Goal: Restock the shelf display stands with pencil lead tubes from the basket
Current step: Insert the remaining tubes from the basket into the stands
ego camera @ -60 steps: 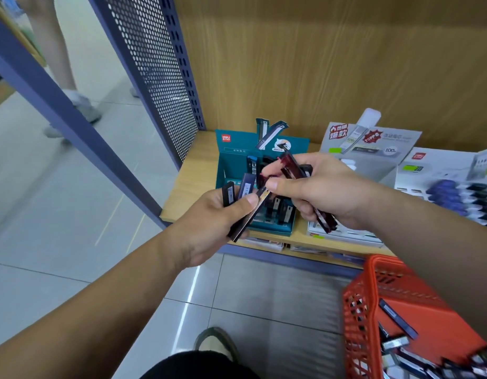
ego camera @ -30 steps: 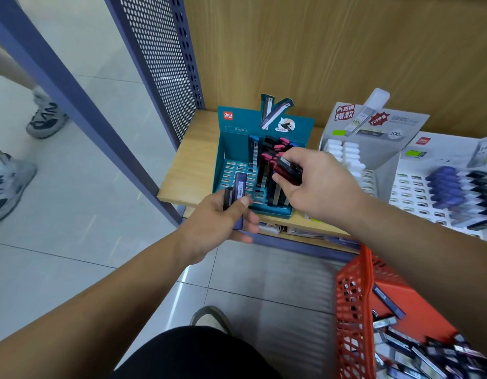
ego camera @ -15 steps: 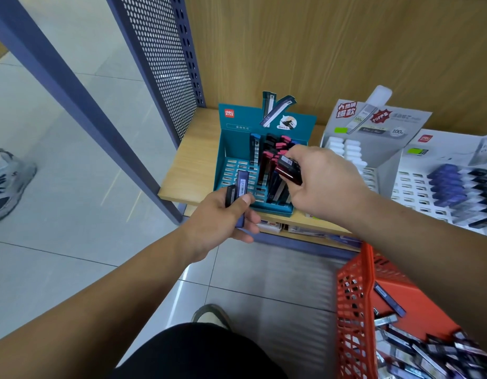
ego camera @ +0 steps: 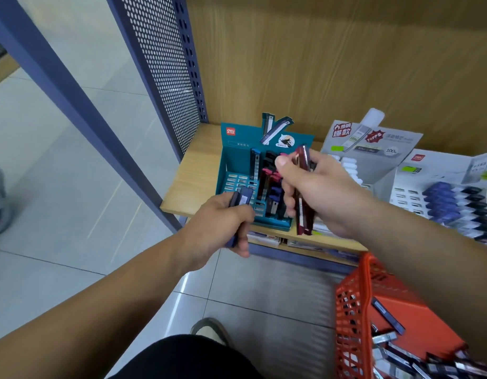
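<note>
A teal display stand [ego camera: 231, 170] sits on the wooden shelf, its right slots holding several upright dark and pink-capped lead tubes [ego camera: 269, 187]. My right hand [ego camera: 321, 192] hovers in front of the stand's right side, gripping a bundle of dark red lead tubes [ego camera: 302, 203] held nearly upright. My left hand [ego camera: 223, 220] is at the stand's front edge, closed around a few dark blue lead tubes [ego camera: 243, 198]. The red basket [ego camera: 354, 310] at the lower right holds several more tubes.
Two white display stands [ego camera: 373, 149], [ego camera: 439, 187] stand to the right on the wooden shelf [ego camera: 190, 176]. A blue perforated side panel [ego camera: 160, 64] and slanted blue post border the left. A tiled floor and my shoe [ego camera: 209, 328] lie below. A blurred shoe of another person shows at the far left edge.
My right hand has lifted slightly off the stand and turned the red tubes more upright. My left hand stays at the front edge with the blue tubes. The view shifted a little.
</note>
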